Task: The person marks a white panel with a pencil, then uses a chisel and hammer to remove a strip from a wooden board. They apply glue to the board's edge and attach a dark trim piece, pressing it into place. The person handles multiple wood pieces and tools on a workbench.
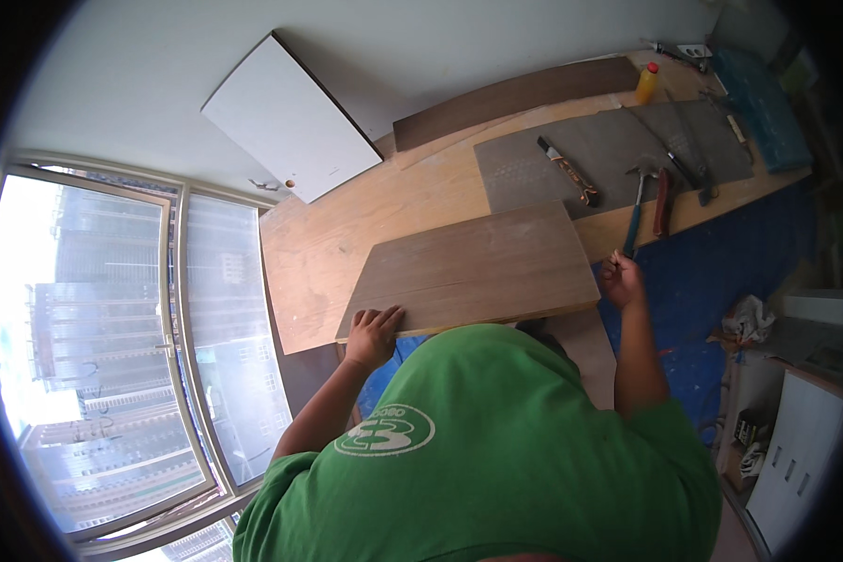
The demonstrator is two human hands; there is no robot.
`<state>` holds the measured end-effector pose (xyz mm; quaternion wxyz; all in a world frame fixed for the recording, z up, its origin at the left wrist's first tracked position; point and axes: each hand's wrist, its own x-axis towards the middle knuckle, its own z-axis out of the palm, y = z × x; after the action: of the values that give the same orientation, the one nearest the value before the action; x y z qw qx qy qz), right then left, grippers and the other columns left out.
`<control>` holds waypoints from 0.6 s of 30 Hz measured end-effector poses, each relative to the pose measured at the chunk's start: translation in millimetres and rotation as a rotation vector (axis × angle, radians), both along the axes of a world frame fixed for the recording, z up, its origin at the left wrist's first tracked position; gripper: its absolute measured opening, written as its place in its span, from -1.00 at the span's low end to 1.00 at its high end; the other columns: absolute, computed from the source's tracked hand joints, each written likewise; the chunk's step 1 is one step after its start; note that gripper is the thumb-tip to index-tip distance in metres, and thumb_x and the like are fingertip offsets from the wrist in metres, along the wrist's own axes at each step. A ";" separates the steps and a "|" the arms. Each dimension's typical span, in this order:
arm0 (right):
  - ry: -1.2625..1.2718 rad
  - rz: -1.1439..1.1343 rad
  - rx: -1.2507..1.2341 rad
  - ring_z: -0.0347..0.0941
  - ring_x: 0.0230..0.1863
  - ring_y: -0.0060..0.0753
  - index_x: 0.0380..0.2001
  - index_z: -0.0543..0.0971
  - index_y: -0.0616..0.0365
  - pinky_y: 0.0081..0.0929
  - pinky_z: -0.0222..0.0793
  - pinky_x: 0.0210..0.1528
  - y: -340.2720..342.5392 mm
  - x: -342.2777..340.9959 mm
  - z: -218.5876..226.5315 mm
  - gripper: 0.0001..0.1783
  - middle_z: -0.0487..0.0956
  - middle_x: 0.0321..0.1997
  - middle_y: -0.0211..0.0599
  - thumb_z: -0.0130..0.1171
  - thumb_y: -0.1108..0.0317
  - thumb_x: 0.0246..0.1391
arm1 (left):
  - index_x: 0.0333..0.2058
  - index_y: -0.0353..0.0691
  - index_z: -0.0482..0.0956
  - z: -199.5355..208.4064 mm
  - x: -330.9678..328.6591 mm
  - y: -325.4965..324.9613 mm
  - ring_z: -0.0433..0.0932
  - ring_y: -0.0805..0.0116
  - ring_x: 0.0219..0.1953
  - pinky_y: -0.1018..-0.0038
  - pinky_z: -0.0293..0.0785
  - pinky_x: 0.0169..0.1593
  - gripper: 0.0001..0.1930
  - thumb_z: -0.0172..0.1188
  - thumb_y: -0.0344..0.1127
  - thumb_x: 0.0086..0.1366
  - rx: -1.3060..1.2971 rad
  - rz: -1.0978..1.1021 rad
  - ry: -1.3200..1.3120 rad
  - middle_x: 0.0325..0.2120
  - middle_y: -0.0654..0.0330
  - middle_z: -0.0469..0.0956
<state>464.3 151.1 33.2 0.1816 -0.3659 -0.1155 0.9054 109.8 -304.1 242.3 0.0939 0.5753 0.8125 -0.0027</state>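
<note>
OK, so the left hand (pixel 373 337) has its fingers laid over the near edge of a brown board (pixel 478 267). The thumb's hidden, so can't tell if it's actually clamping or just resting. The board sits right there under those fingers, stretching off toward the right hand (pixel 620 279), which looks curled around the handle end of a hammer (pixel 637 220).

What bugs me: the board's near right corner, just left of the right hand, seems to hang past the edge of the surface (pixel 318 253). Push down there and I reckon it could tip or skid, especially if the left hand is only resting. Also, a red-handled tool (pixel 662 204) lies just beside the hammer, so a careless sideways swing might knock it off onto the blue sheet (pixel 712 262). And the white panel (pixel 290 122) beyond the left hand leans on the wall; a hard thump might make it slide.

Containers: well beyond the right hand there's a bottle (pixel 646 84) with a red cap and yellow-orange contents, upright. Right of that hand, a crumpled white bag (pixel 752 318), contents unclear, and nearer the body a white cabinet (pixel 806 459), fronts shut, so no clue what's inside.
</note>
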 end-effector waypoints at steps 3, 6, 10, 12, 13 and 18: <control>-0.521 0.180 0.118 0.42 -0.36 -0.49 -0.32 0.46 -0.02 -0.47 0.35 -0.33 -3.0 33.4 -4.5 -0.77 0.45 -0.41 -0.45 0.13 0.17 0.44 | 0.21 -0.08 0.57 -0.3 -1.7 0.2 0.56 0.22 0.10 0.16 0.34 0.28 -0.44 0.26 -0.36 0.16 0.017 -0.005 0.002 0.20 0.26 0.61; -0.644 0.308 0.224 0.47 -0.29 -0.39 -0.13 0.51 -0.02 -0.32 0.44 -0.19 -14.6 31.2 8.1 -0.78 0.50 -0.28 -0.38 0.17 0.09 0.42 | 0.19 -0.09 0.58 -1.7 -3.9 -0.3 0.57 0.21 0.10 0.16 0.34 0.29 -0.44 0.26 -0.36 0.15 0.024 -0.013 0.005 0.19 0.25 0.61; -0.337 0.322 0.064 0.57 -0.04 -0.19 0.19 0.50 -0.03 -0.06 0.50 0.12 -21.2 -17.0 58.5 -0.54 0.58 0.00 -0.19 0.25 0.03 0.36 | 0.19 -0.07 0.59 -5.9 -6.8 -3.0 0.57 0.20 0.11 0.13 0.32 0.31 -0.41 0.32 -0.35 0.11 0.034 -0.012 -0.005 0.19 0.24 0.61; -0.273 0.329 0.027 0.60 0.06 -0.13 0.24 0.49 0.10 -0.02 0.52 0.17 -23.5 -46.6 87.4 -0.45 0.61 0.09 -0.10 0.29 0.06 0.32 | 0.19 -0.07 0.59 -7.2 -8.3 -5.9 0.56 0.19 0.12 0.12 0.31 0.32 -0.40 0.36 -0.34 0.08 0.046 0.009 0.001 0.19 0.24 0.62; -0.258 0.321 0.037 0.61 0.07 -0.11 0.23 0.49 0.17 -0.02 0.53 0.16 -26.7 -60.8 97.8 -0.44 0.62 0.10 -0.05 0.31 0.08 0.31 | 0.18 -0.06 0.60 -7.5 -8.8 -7.5 0.56 0.18 0.12 0.11 0.32 0.32 -0.39 0.38 -0.33 0.06 0.054 0.026 0.006 0.19 0.24 0.62; -0.384 0.570 0.292 0.68 -0.02 -0.06 0.10 0.53 0.44 -0.07 0.61 0.03 -16.4 -87.9 116.4 -0.49 0.66 0.03 0.09 0.31 0.21 0.30 | 0.30 -0.07 0.48 -6.6 -4.4 -11.7 0.36 0.07 0.36 -0.01 0.12 0.45 -0.20 0.50 -0.17 0.01 0.113 0.221 0.112 0.37 0.13 0.42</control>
<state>376.4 134.7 149.6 -0.0523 -0.4526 -0.3726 0.8084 105.3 -315.8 235.7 0.0157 0.4855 0.8738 0.0212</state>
